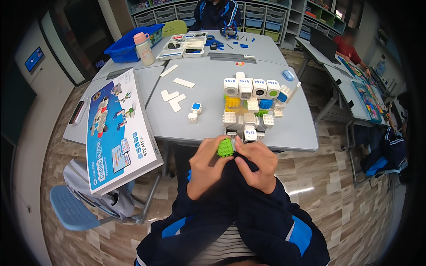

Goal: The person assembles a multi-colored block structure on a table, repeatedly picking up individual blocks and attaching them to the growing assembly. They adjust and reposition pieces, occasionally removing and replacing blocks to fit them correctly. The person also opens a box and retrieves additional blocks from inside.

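Between both hands, at the table's near edge, is a bright green studded building block [225,148]. My left hand [206,166] grips its left side between thumb and fingers. My right hand [258,165] pinches at its right side, where a small pale piece shows; the fingertips partly hide that piece. Just beyond the hands stands a cluster of white cube blocks [245,91], with yellow, blue and green blocks [266,104] among them. Left of the cluster sits a small white piece with a blue top [195,111].
Flat white pieces [174,100] lie left of centre. A large box [120,133] overhangs the left table edge. Further back are a bottle [143,49], a blue bin [128,52] and a white parts tray [182,45]. One person [216,15] sits opposite, another [348,46] at the right table.
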Action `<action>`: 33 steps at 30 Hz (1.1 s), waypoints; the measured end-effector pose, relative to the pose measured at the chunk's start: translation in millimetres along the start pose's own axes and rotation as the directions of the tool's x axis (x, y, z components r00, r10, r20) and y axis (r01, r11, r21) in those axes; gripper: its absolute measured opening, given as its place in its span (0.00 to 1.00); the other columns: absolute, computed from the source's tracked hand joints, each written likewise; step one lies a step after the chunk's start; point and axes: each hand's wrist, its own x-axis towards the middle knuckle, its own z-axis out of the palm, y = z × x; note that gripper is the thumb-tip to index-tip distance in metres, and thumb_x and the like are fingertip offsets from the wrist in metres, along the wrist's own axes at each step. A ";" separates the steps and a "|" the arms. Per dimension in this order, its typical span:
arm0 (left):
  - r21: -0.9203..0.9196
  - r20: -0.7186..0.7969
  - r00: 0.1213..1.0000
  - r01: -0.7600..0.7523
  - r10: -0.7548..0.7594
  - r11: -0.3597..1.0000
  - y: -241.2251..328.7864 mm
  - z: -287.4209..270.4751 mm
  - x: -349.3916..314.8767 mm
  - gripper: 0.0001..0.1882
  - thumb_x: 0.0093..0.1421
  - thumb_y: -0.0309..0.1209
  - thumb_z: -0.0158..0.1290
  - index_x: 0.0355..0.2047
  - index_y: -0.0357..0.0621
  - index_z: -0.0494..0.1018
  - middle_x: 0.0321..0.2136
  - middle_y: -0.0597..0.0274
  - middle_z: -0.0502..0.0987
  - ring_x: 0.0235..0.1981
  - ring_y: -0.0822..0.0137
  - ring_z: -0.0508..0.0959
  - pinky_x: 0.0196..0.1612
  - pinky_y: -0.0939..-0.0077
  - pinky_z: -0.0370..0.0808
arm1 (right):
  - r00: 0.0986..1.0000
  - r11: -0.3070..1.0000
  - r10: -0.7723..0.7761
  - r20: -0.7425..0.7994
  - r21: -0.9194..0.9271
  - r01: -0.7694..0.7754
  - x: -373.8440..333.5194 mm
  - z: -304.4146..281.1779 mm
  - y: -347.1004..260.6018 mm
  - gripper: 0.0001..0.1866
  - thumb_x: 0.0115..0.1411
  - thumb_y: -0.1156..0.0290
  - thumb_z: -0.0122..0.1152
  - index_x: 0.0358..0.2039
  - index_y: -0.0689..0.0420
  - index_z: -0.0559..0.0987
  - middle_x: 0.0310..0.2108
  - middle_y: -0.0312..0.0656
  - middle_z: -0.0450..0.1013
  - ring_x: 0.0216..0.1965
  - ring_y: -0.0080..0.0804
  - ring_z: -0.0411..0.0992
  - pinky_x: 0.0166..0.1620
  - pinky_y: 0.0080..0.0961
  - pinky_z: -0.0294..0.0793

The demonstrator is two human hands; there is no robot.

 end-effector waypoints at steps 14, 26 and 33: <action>-0.345 0.137 0.970 0.235 -0.198 0.909 -67.6 -20.2 89.1 0.24 0.63 0.25 0.62 0.59 0.36 0.72 0.52 0.54 0.77 0.49 0.67 0.78 0.52 0.71 0.77 | 0.855 0.882 0.431 -0.290 0.335 -0.331 4.7 -50.9 115.2 0.25 0.61 0.72 0.66 0.56 0.63 0.69 0.50 0.43 0.71 0.54 0.30 0.70 0.57 0.28 0.68; -0.170 0.243 0.967 0.124 -0.080 0.978 -80.3 -17.9 108.8 0.24 0.61 0.29 0.63 0.57 0.42 0.74 0.50 0.54 0.79 0.46 0.64 0.80 0.46 0.71 0.78 | 0.857 0.670 0.510 0.078 0.589 -0.452 46.0 -49.8 156.9 0.28 0.58 0.68 0.73 0.56 0.64 0.75 0.50 0.43 0.78 0.49 0.28 0.77 0.55 0.27 0.73; -0.116 0.277 0.956 0.130 -0.093 0.985 -79.5 -20.4 109.3 0.24 0.60 0.23 0.63 0.57 0.35 0.74 0.51 0.53 0.79 0.51 0.67 0.78 0.58 0.69 0.75 | 0.872 0.656 0.484 0.078 0.628 -0.420 45.5 -48.1 158.0 0.26 0.59 0.69 0.72 0.55 0.64 0.76 0.48 0.43 0.78 0.49 0.28 0.77 0.54 0.27 0.74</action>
